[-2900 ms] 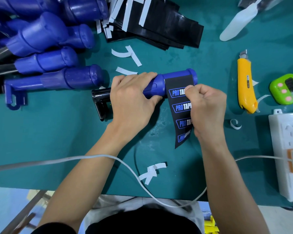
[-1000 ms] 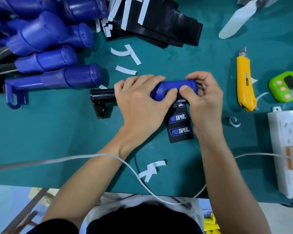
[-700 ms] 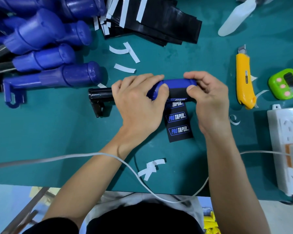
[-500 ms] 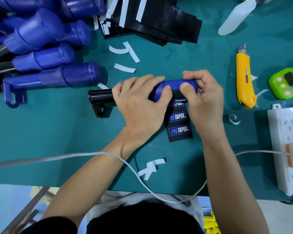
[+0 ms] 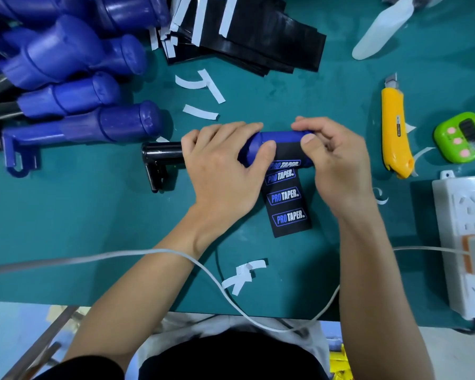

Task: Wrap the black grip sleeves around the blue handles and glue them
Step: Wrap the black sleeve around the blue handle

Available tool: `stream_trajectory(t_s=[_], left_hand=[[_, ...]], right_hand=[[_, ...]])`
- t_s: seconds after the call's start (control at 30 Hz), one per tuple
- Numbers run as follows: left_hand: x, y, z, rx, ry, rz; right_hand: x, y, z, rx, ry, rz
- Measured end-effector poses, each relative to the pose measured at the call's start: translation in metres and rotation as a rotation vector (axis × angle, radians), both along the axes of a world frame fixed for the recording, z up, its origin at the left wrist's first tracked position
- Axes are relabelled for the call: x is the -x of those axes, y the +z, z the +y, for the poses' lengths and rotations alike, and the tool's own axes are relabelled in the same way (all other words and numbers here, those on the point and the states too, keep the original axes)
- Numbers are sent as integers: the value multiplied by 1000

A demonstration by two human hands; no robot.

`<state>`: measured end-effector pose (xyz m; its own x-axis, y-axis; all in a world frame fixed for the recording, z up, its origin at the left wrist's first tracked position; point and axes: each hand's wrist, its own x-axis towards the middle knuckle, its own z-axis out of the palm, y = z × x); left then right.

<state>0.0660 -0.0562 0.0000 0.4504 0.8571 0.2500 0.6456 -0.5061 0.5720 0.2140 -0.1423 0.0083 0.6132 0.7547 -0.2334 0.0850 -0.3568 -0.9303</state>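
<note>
A blue handle (image 5: 279, 138) on a black metal bar (image 5: 159, 154) lies across the middle of the green mat. My left hand (image 5: 222, 171) grips the handle from above, thumb on the sleeve's edge. My right hand (image 5: 337, 165) holds the handle's right end, its thumb pressing the black grip sleeve (image 5: 287, 200) onto the blue plastic. The sleeve's upper part curves around the handle; its lower part, printed PRO TAPER, lies flat on the mat toward me.
Several bare blue handles (image 5: 66, 86) are piled at the upper left. A stack of black sleeves (image 5: 255, 31) lies at the top. A yellow utility knife (image 5: 395, 127), a green timer (image 5: 464, 137) and a white power strip (image 5: 466, 242) are at the right. White backing strips (image 5: 200, 112) litter the mat.
The sleeve has been rolled further onto the handle, so less of it lies on the mat. My right hand shifted from pulling the sleeve's edge to pressing it on the handle.
</note>
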Motion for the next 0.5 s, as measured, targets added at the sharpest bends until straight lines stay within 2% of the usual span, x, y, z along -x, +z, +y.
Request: stream_trajectory(t_s=[0.13, 0.23, 0.3, 0.37, 0.5], left_hand=[[7, 8, 15, 122, -190, 169], [18, 12, 29, 160, -370, 305], [23, 11, 35, 152, -408, 349], [22, 8, 36, 128, -360, 342], [18, 4, 34, 135, -254, 219]], right_hand=[[-7, 4, -5, 36, 133, 129], [-10, 6, -7, 53, 225, 118], [-11, 6, -5, 60, 220, 139], [-8, 8, -5, 59, 137, 131], [-6, 10, -10, 126, -172, -47]])
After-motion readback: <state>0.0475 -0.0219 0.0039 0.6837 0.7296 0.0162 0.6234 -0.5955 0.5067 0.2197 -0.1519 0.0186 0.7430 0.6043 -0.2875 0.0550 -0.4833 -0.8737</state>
